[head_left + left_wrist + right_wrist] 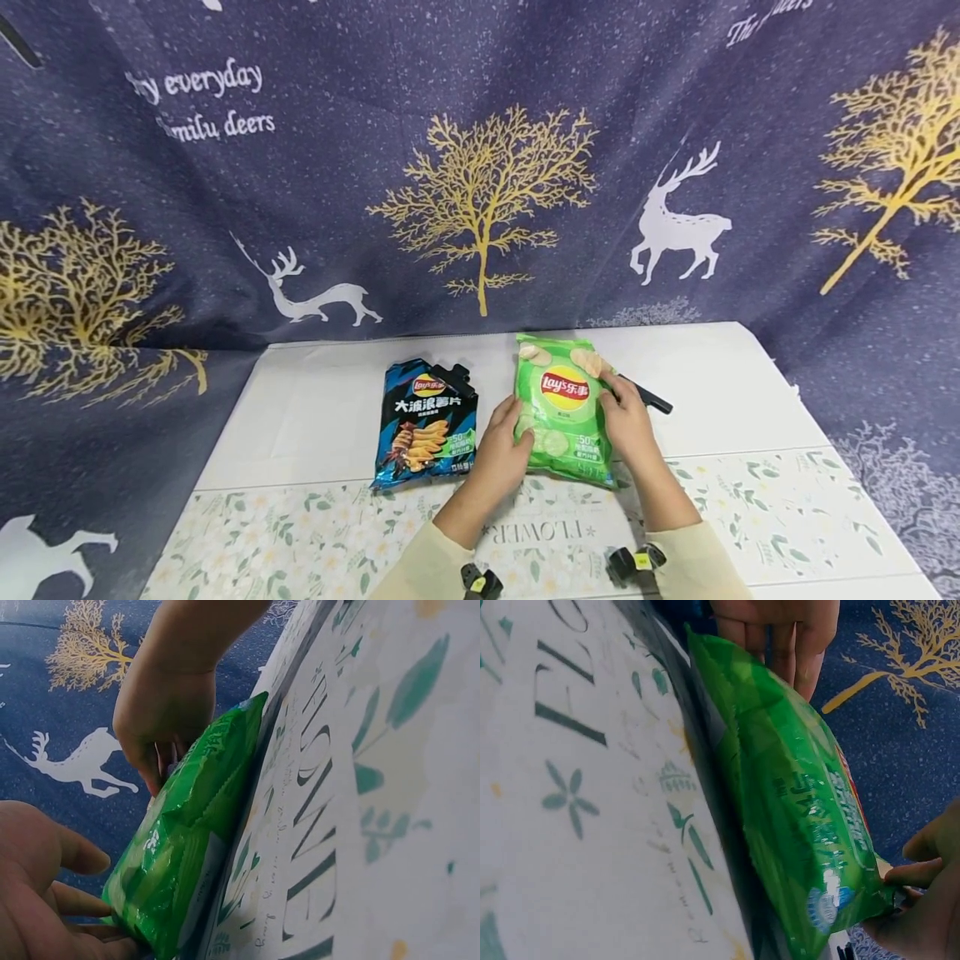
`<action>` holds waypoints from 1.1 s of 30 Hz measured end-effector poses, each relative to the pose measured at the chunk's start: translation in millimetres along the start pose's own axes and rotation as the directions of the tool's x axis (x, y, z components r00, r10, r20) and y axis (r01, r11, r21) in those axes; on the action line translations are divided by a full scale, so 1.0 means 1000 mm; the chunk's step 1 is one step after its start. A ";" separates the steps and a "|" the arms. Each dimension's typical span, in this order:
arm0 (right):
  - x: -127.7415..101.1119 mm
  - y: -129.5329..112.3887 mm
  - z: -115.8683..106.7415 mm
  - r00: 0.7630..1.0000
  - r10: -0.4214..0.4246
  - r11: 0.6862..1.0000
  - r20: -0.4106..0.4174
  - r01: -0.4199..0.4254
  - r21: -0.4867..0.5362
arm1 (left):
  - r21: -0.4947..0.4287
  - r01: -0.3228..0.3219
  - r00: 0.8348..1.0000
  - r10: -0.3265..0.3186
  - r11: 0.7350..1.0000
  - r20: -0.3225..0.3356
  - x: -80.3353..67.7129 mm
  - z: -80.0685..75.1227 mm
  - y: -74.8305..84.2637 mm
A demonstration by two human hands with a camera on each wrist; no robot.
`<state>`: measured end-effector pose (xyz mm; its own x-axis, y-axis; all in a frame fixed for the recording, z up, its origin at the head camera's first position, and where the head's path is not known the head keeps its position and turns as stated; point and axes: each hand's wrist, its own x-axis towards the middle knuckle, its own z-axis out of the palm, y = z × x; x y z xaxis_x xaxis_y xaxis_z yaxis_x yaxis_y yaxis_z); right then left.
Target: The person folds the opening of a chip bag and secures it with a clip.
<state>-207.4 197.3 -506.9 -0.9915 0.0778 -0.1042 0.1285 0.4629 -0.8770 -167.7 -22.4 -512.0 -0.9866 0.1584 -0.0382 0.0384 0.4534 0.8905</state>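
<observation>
A green Lay's chip bag point(558, 408) point(195, 847) point(795, 795) lies flat on the white table point(322, 408), label up. My left hand point(501, 450) point(30, 885) point(780, 630) rests against its left edge with fingers fairly straight. On the bag's right edge, my right hand point(628, 429) point(161, 712) point(930, 900) has its fingers curled and pinches the upper corner. A black clip point(651, 400) lies on the table just beyond the right hand.
A dark blue Lay's bag point(426, 425) lies left of the green one, with a black clip point(452, 379) fastened on its top corner. A floral mat point(750, 517) covers the table's near part. A navy cloth with deer and trees point(480, 167) hangs behind.
</observation>
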 end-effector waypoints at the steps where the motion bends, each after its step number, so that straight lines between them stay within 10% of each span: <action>1: 0.000 -0.001 0.000 1.000 -0.003 1.000 -0.004 0.003 0.000 | 0.000 -0.002 1.000 0.002 1.000 -0.006 0.000 0.000 0.001; 33: -0.001 -0.030 0.005 0.984 -0.155 0.974 -0.091 0.168 0.154 | -0.122 -0.004 0.999 -0.002 0.992 -0.046 -0.004 -0.017 0.008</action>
<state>-210.8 178.4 -482.6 -0.9935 0.0849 0.0764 -0.0445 0.3280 -0.9436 -166.0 -34.4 -496.8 -0.9930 0.1171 -0.0186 0.0227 0.3421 0.9394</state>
